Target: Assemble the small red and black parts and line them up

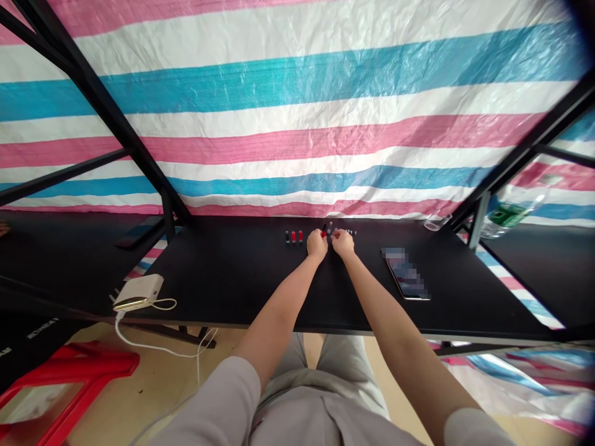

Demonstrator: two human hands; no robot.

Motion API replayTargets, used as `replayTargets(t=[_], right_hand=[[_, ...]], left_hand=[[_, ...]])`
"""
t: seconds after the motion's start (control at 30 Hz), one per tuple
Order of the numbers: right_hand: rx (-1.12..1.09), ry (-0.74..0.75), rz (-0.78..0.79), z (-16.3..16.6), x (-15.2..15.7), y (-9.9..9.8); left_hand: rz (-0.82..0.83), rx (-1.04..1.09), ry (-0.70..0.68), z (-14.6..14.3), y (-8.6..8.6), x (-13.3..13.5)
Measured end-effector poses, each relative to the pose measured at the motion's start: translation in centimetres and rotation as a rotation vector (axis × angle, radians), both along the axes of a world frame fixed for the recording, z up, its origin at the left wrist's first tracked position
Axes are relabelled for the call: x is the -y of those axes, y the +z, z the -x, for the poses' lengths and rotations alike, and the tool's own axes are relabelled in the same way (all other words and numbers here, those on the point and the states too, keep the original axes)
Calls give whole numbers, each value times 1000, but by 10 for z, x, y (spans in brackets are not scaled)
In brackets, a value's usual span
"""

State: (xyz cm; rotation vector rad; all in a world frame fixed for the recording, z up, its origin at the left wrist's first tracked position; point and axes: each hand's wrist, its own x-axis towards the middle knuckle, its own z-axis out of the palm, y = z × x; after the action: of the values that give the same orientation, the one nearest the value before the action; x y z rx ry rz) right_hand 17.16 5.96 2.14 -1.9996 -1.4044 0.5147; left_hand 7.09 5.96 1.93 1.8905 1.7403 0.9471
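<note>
Red piece (324,235) juts rightward from the left hand (317,246).

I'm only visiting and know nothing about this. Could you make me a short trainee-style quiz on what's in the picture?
1. Multiple choice: what colour is the small piece at the fingertips of the left hand?
a) green
b) red
c) yellow

2. True or false: the row of three small items to the left of that hand has two black ones and one red.

3. Open question: what device lies on the table to the right of the right hand?

Key:
1. b
2. False: one is black and two are red.
3. A phone.
</note>
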Motion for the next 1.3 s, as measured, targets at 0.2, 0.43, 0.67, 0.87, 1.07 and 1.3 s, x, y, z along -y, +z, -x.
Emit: replayTargets(t=[0.2, 0.43, 0.67, 0.87, 1.07, 1.3], right_hand=[[106, 23, 89, 8, -7, -6], [172, 19, 42, 9, -11, -13], [167, -5, 76, 10, -16, -12], [182, 0, 90, 10, -12, -9], [225, -16, 6, 12, 16, -8], [-5, 14, -253, 17, 56, -10]], left_hand=[[0, -104, 32, -5, -4, -14], [53, -216, 39, -9, -5, -19], [126, -271, 25, -10, 5, -21], [194, -325, -18, -5, 16, -8], [256, -359, -108, 16, 26, 32], [161, -340, 35, 51, 44, 53]])
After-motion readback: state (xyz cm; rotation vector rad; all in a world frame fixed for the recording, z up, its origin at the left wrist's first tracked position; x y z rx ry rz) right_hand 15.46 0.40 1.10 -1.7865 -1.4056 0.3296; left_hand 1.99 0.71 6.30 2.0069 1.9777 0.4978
